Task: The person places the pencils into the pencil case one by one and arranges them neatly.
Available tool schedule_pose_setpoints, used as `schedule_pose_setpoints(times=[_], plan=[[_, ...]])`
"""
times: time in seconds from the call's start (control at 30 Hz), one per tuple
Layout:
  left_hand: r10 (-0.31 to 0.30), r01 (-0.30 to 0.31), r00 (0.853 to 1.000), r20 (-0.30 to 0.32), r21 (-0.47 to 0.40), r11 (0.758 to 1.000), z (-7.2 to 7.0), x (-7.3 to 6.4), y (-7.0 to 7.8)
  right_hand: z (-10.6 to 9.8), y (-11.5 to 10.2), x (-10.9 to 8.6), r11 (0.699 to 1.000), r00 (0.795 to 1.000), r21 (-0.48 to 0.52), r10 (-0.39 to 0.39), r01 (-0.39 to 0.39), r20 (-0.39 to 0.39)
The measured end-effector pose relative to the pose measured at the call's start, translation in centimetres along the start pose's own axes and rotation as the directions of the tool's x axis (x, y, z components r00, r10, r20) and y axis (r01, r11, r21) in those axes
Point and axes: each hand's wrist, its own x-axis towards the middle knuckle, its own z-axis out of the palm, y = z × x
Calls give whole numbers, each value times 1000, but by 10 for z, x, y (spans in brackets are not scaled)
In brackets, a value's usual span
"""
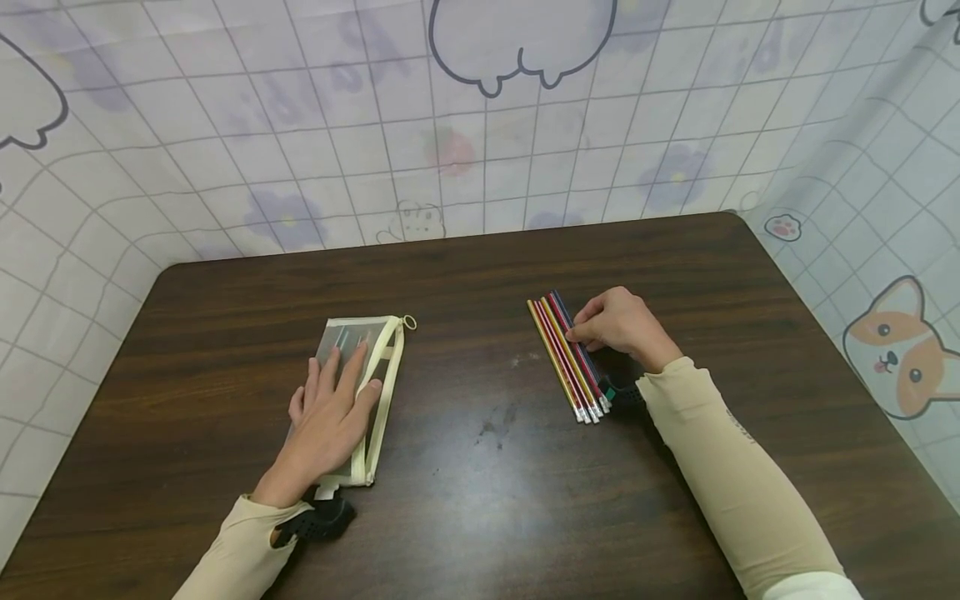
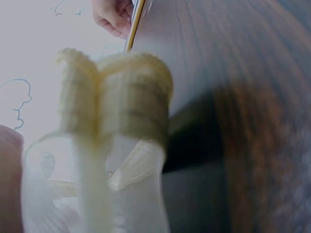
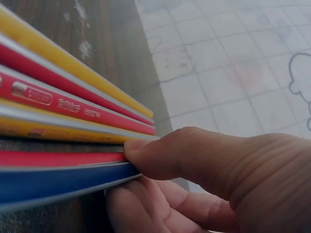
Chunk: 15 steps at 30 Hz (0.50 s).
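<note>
My left hand (image 1: 330, 421) lies flat with spread fingers on a clear pencil case (image 1: 341, 333) with pale yellow zipper trim. The case's blurred trim (image 2: 131, 97) looms large in the left wrist view. To the right, several pencils (image 1: 561, 358) in yellow, red and blue lie side by side, their eraser ends toward me. My right hand (image 1: 618, 323) pinches the blue pencil (image 3: 58, 183) on the row's right side together with the red pencil (image 3: 63, 158) beside it. The thumb (image 3: 180, 150) presses from above, and curled fingers sit under the blue one.
All of this is on a dark wood-grain table (image 1: 465, 283). A white grid-patterned cloth (image 1: 480, 150) with cartoon animals hangs behind and beside it. Black straps with small devices sit at both wrists.
</note>
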Motion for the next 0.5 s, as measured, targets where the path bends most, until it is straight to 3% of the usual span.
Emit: schedule_pose_setpoints(times=[0.5], plan=[[1,-1,1000,-1,-1,1000,0,-1,1,-5,7,2,985,995,165,-56,43,79]])
